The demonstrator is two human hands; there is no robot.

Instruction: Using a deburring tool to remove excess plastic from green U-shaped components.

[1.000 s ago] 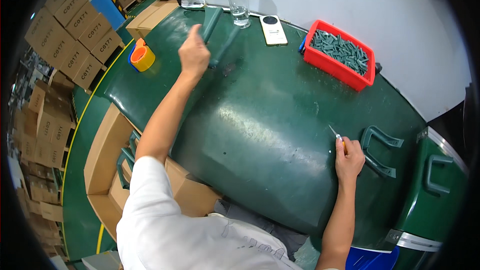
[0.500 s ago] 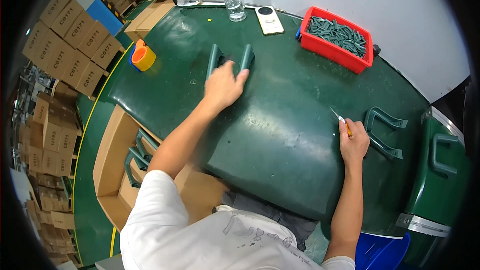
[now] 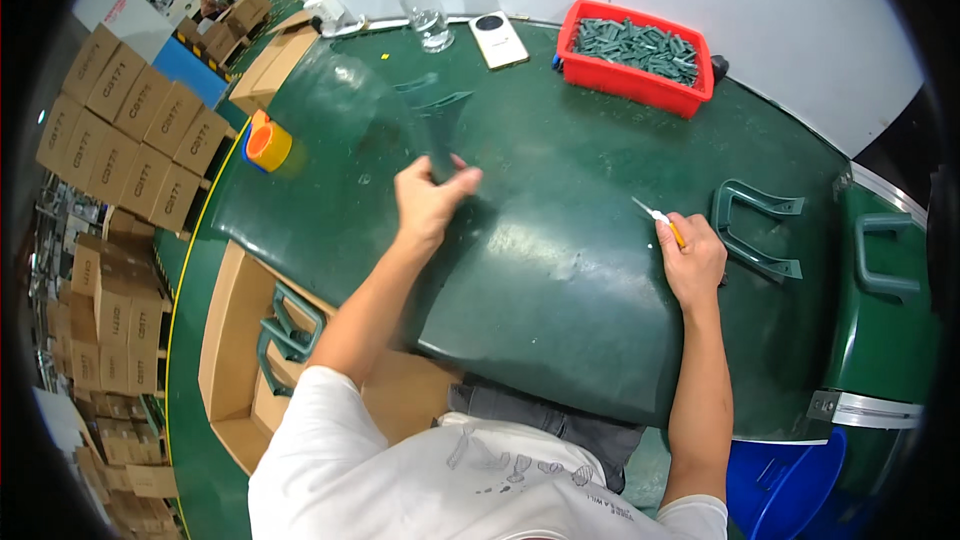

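My left hand [image 3: 427, 204] is closed around the near end of a green plastic U-shaped handle [image 3: 437, 123], over the left middle of the table. Motion smears the handle's two far ends. A small craft knife [image 3: 660, 217] with a thin blade and a white and yellow grip is held in my right hand [image 3: 694, 260], its tip pointing up and left. Just right of that hand a U-shaped green handle [image 3: 728, 212] lies on the table, perhaps overlapping a second one. Farther right, another handle [image 3: 868, 258] lies on a green raised surface.
Small green pieces fill a red bin [image 3: 640, 90] at the back. A glass bottle [image 3: 425, 15] and a phone [image 3: 498, 40] stand and lie beside it. Left are an orange tape roll [image 3: 268, 147] and an open carton [image 3: 225, 340] holding handles. A blue bin [image 3: 785, 485] is below right.
My left hand has lifted and turned the handle, its two arms now drawn closer together in view. My right hand keeps the knife in nearly the same place. The whole view has shifted slightly.
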